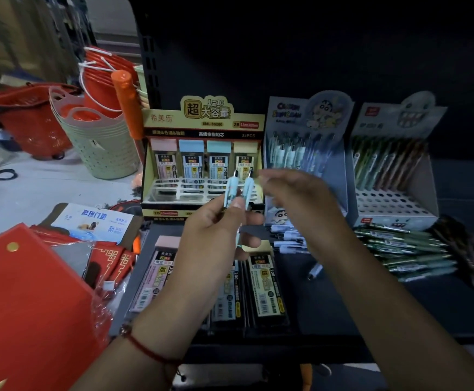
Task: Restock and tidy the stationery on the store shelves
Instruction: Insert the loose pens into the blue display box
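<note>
Pens (238, 190): two pale-blue items, tips up, are held upright in the left hand (216, 230), pinched between thumb and fingers, in front of the lead-refill display box (203, 153). The right hand (297, 198) is raised just beside the pens, to their right, blurred; its fingers appear loosely extended w/ nothing gripped, no contact w/ the pens can be confirmed. A red string bracelet (145, 348) is noted on the left wrist.

Surface: dark shelf (371, 311). Lead-refill packs (264, 289) are laid flat below the hands. At rear, L to R: refill display box, cartoon-print pen display box (306, 142) partly filled w/ pale-blue pens, and a third display box (393, 165) w/ green and brown pens. Loose white-blue pens (289, 241) lie in front of the cartoon box; loose green pens (405, 249) are heaped in front of the third box, darker ones further right.

Room: red packaged goods (27, 306) are stacked at left of the shelf. On the floor beyond: stacked pale-green baskets (103, 148), red buckets (103, 77) and a red shopping basket (29, 119). Lighting is dim; rear of shelf unit is dark.
</note>
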`<action>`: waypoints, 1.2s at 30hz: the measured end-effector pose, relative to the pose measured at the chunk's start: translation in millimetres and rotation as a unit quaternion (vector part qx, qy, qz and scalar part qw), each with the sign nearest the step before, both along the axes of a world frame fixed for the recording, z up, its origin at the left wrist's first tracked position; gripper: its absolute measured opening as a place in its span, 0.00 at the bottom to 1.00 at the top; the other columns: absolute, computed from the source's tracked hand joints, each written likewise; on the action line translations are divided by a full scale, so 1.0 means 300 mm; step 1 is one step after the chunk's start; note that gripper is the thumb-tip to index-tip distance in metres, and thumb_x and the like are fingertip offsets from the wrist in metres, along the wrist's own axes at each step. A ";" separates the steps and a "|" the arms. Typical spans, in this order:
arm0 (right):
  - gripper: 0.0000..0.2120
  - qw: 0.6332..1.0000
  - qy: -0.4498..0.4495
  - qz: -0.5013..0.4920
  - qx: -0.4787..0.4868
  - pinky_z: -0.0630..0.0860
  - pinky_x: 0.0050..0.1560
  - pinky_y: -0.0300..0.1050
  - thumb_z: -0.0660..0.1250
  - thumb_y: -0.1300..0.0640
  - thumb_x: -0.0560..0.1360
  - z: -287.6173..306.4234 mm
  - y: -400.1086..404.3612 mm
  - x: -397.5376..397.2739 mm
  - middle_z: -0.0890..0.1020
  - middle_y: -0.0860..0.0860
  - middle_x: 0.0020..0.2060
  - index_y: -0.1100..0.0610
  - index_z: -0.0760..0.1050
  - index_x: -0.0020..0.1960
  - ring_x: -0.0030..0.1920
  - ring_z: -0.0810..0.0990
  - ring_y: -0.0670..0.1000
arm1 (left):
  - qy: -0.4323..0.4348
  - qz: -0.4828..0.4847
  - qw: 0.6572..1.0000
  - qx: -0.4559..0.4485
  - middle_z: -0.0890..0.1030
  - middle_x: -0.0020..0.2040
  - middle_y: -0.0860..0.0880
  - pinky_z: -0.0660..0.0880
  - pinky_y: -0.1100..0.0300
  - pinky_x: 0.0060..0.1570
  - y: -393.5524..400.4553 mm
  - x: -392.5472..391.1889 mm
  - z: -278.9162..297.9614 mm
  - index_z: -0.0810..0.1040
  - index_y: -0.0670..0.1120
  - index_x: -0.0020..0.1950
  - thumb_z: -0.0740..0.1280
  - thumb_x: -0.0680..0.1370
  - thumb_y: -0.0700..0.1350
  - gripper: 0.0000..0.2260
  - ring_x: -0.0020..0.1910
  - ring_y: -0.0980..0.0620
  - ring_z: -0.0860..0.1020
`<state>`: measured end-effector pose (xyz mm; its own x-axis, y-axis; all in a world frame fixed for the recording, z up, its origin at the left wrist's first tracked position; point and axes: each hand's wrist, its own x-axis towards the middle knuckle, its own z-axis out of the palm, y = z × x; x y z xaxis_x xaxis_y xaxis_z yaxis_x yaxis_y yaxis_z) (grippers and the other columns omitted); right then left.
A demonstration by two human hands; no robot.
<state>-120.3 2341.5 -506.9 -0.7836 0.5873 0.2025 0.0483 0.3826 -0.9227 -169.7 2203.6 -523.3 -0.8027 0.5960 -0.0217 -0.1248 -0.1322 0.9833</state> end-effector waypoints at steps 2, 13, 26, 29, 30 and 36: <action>0.08 0.992 -0.028 0.077 -0.098 0.76 0.57 0.48 0.66 0.49 0.78 0.003 -0.037 0.026 0.86 0.46 0.43 0.48 0.83 0.50 0.46 0.84 0.42 | 0.008 -0.012 1.000 0.006 0.85 0.42 0.52 0.74 0.62 0.30 -0.001 0.013 0.004 0.78 0.55 0.59 0.61 0.83 0.48 0.08 0.32 0.53 0.80; 0.07 0.972 0.043 0.030 -0.228 0.78 0.44 0.40 0.70 0.54 0.76 0.025 -0.005 0.157 0.82 0.44 0.32 0.53 0.79 0.40 0.38 0.82 0.45 | 0.009 -0.005 1.000 0.008 0.86 0.44 0.48 0.80 0.58 0.36 0.000 0.083 -0.001 0.76 0.50 0.65 0.62 0.82 0.47 0.12 0.40 0.49 0.84; 0.13 0.972 0.096 -0.063 -0.203 0.75 0.42 0.42 0.72 0.54 0.74 0.022 0.099 0.250 0.79 0.44 0.31 0.49 0.77 0.31 0.38 0.78 0.47 | -0.015 0.034 0.999 -0.018 0.77 0.32 0.50 0.61 0.62 0.24 0.029 0.084 -0.031 0.73 0.46 0.68 0.59 0.81 0.41 0.15 0.26 0.53 0.64; 0.14 0.968 0.118 -0.058 -0.215 0.75 0.44 0.42 0.72 0.57 0.74 0.020 0.122 0.251 0.79 0.44 0.31 0.49 0.76 0.31 0.36 0.78 0.45 | -0.002 0.028 0.999 -0.026 0.79 0.34 0.50 0.63 0.60 0.27 0.032 0.089 -0.029 0.73 0.50 0.66 0.60 0.82 0.42 0.13 0.27 0.55 0.66; 0.13 0.966 0.128 -0.060 -0.218 0.75 0.45 0.41 0.72 0.57 0.74 0.017 0.130 0.250 0.79 0.45 0.32 0.50 0.76 0.33 0.36 0.78 0.45 | 0.002 0.027 0.999 -0.030 0.80 0.34 0.51 0.64 0.58 0.29 0.034 0.093 -0.028 0.73 0.53 0.63 0.60 0.82 0.43 0.11 0.27 0.55 0.67; 0.11 0.956 0.193 -0.077 -0.206 0.77 0.48 0.43 0.72 0.62 0.74 0.012 0.167 0.219 0.78 0.47 0.32 0.54 0.72 0.36 0.39 0.77 0.48 | 0.043 0.034 0.997 -0.047 0.82 0.41 0.52 0.70 0.56 0.36 0.044 0.086 -0.030 0.77 0.55 0.55 0.65 0.80 0.43 0.08 0.29 0.58 0.74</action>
